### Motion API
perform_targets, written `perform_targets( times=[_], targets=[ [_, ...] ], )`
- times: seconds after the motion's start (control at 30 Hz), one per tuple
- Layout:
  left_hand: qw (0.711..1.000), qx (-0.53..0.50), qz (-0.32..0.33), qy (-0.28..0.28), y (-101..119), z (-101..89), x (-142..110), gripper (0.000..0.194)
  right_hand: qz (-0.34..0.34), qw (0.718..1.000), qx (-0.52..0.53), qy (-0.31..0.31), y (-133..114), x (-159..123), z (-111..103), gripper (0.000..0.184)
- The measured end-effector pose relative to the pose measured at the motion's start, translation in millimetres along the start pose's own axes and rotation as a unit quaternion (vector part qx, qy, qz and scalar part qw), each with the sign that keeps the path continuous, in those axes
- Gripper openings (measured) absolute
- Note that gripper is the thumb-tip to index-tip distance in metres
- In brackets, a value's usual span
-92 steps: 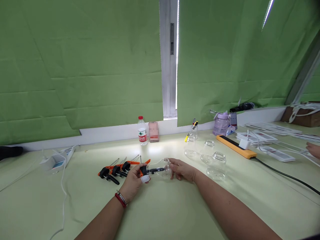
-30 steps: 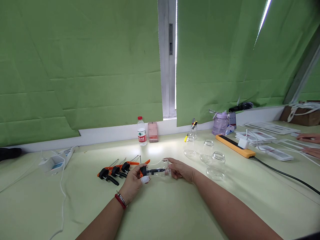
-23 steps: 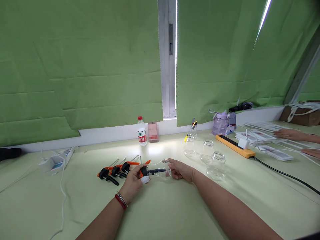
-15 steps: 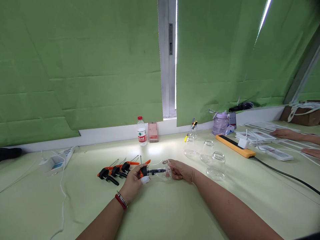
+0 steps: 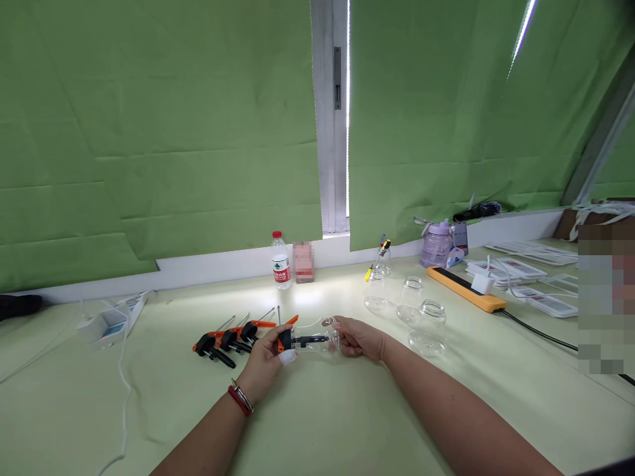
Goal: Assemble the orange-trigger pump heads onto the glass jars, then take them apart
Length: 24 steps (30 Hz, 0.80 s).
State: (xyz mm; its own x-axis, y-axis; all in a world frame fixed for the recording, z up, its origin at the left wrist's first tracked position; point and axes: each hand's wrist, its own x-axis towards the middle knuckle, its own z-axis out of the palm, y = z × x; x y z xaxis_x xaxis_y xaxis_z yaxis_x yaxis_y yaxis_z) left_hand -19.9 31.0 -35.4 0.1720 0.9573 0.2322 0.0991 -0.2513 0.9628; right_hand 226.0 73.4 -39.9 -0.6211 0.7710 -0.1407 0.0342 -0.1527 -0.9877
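A clear plastic bottle [image 5: 320, 344] lies sideways between my hands, its neck toward the left. Inside it runs the black tube of an orange-and-black pump head [image 5: 284, 340]. My left hand [image 5: 268, 357] is closed round this pump head at the bottle's neck, and a white wrap covers the thumb. At the other end, my right hand [image 5: 358, 338] grips the bottle by its base, fingers partly seen through the plastic. Left of my hands, several more orange-and-black pump heads [image 5: 229, 340] with thin metal rods rest on the table.
Open clear bottles [image 5: 427, 330] stand to the right. Behind are a red-capped water bottle [image 5: 280, 264] and a pink box [image 5: 303, 262]. Farther right lie an orange power strip [image 5: 466, 291], a purple jug [image 5: 436, 246] and white-framed cards [image 5: 546, 301]. A white cable [image 5: 124, 396] runs along the left.
My hands, the bottle and the pump head look almost unmoved. The view has shifted very slightly. At the far right, a blurred patch now covers where another person's hands showed.
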Motion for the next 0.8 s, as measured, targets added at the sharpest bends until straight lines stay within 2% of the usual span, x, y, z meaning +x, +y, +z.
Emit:
perform_targets(
  times=[0.3, 0.43, 0.5, 0.57, 0.63, 0.7, 0.8],
  targets=[
    [1.000, -0.005, 0.002, 0.000, 3, 1.6, -1, 0.048, -0.014, 1.000, 0.000, 0.017, 0, 0, 3, 0.049],
    [1.000, -0.012, 0.000, 0.011, 5, 2.7, -2, 0.049, -0.018, 0.999, -0.028, 0.026, 3, 1, 3, 0.054],
    [1.000, -0.019, 0.002, 0.013, 3, 2.4, -2, 0.050, -0.043, 0.996, -0.062, 0.051, 2, 0, 3, 0.057],
    [1.000, -0.021, 0.005, 0.015, 1, 1.7, -1, 0.050, -0.101, 0.982, -0.126, 0.097, 0, -1, 5, 0.062],
    [1.000, -0.021, 0.008, 0.017, -2, 1.6, 0, 0.050, -0.176, 0.953, -0.212, 0.129, -3, -2, 9, 0.065],
    [0.999, -0.023, 0.015, 0.019, -2, 2.4, 0, 0.053, -0.226, 0.918, -0.301, 0.123, -6, -4, 15, 0.064],
    [0.999, -0.025, 0.037, 0.018, -1, 5.0, -1, 0.063, -0.237, 0.885, -0.384, 0.113, -5, -4, 23, 0.074]
  ],
)
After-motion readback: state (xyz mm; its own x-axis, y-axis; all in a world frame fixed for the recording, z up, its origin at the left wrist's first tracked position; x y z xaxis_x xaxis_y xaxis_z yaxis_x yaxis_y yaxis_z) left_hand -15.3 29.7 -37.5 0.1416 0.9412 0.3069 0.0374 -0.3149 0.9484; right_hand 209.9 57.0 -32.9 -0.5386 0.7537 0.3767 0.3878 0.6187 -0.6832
